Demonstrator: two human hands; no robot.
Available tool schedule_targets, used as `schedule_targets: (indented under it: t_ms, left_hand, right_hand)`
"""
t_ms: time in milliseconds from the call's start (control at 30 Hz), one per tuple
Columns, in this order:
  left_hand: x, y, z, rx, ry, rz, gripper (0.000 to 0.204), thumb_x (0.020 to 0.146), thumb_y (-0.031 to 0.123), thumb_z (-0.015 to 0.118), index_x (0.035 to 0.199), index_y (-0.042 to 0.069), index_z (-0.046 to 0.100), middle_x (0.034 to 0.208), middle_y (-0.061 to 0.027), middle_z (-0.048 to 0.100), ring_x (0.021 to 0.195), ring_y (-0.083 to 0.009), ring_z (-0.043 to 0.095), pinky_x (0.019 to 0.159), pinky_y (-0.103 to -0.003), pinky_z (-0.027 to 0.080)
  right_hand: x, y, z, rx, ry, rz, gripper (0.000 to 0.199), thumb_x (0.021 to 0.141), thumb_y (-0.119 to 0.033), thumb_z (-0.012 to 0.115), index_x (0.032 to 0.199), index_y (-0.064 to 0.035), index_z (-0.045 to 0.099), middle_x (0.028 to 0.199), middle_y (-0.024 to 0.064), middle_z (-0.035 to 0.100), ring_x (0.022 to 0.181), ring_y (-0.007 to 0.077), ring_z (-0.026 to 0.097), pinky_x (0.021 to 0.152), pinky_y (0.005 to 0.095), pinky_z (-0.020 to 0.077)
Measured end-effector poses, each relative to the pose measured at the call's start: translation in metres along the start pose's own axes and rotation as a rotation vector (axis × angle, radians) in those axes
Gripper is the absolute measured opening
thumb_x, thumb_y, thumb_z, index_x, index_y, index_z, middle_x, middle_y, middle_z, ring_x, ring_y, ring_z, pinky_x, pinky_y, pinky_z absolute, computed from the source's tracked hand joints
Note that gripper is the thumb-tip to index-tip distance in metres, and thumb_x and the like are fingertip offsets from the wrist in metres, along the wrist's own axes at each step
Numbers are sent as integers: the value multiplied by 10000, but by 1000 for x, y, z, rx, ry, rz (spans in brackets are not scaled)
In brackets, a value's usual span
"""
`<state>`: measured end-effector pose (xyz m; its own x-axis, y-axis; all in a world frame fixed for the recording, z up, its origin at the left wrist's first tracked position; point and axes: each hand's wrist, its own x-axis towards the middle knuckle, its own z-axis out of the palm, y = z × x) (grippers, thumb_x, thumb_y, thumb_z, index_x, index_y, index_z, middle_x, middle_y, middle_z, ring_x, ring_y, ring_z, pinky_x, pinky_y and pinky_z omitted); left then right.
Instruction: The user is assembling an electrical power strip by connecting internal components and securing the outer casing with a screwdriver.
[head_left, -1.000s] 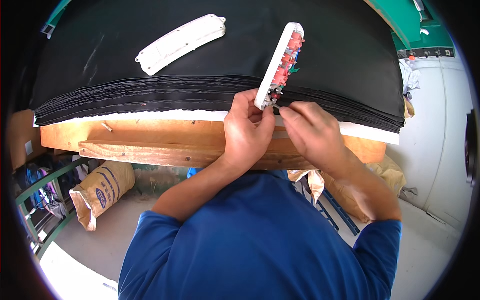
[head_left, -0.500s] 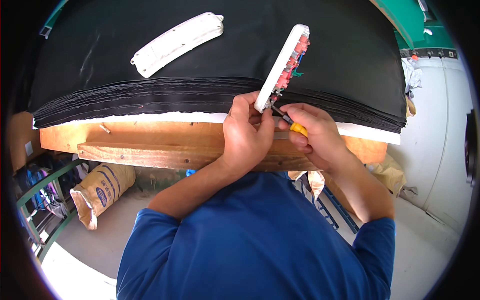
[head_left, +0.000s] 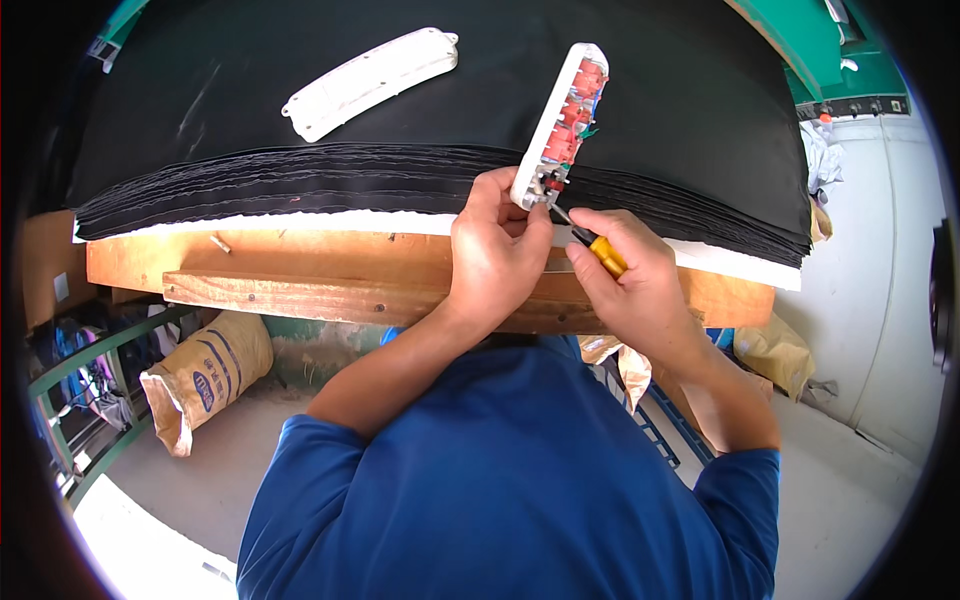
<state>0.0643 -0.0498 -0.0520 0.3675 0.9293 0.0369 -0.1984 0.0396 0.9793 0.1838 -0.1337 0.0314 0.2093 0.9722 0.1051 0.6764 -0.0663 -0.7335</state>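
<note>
At nine o'clock in the view, a green rail [head_left: 88,358] is seen. Just beside it, between eight and nine, a brown paper sack [head_left: 225,355] with blue marks is tipped over on the floor. Between nine and ten, a little pale stick [head_left: 221,244] is set on the wooden bench [head_left: 300,292]. A thick pile of black sheets [head_left: 330,182] is held up by the bench. On the pile, at eleven o'clock, a long white cover [head_left: 372,82] is laid flat, well apart from the hands. Near the middle, the low end of a white case [head_left: 553,122] is gripped by the left hand [head_left: 497,255]. The case is tilted, with its top toward one o'clock, and red parts [head_left: 562,147] can be seen inside. Between two and three, a screwdriver [head_left: 607,256] with a yellow handle is gripped by the right hand [head_left: 640,285]. Its tip is pointed at the low end of the case; whether they touch cannot be told. Between three and four, another brown sack [head_left: 775,355] is seen below the bench.
</note>
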Motion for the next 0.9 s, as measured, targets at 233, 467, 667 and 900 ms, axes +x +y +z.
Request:
schedule_targets:
  t_ms: [233, 467, 667, 900]
  left_hand:
    - [-1, -1, 1, -29, 5, -17, 316, 881, -64, 636, 1175, -51, 521, 957, -127, 695, 826, -152, 708, 733, -290, 601]
    - [-2, 1, 0, -10, -1, -28, 309, 882, -59, 640, 1169, -43, 527, 961, -123, 691, 835, -155, 709, 747, -296, 605]
    - [-3, -2, 2, -22, 0, -19, 298, 884, -58, 641, 1161, -38, 534, 960, -118, 690, 836, -157, 709, 750, -302, 606]
    - [-7, -6, 2, 68, 18, 87, 307, 876, -58, 652, 1158, -36, 533, 947, -146, 686, 807, -203, 718, 713, -323, 615]
  right_hand:
    - [7, 3, 6, -8, 12, -134, 266, 853, 19, 694, 1114, 33, 643, 997, 182, 682, 836, 323, 684, 709, 372, 553]
    - [9, 0, 1, 6, -32, -57, 263, 859, 20, 688, 1117, 28, 640, 965, 178, 679, 816, 325, 680, 699, 377, 554]
    - [18, 1, -7, -72, -91, -172, 255, 854, 18, 673, 1106, 41, 637, 945, 170, 666, 811, 316, 681, 660, 387, 556]
    - [20, -6, -5, -494, -166, -406, 248, 844, 7, 645, 1083, 70, 616, 910, 154, 631, 772, 302, 666, 631, 383, 568]
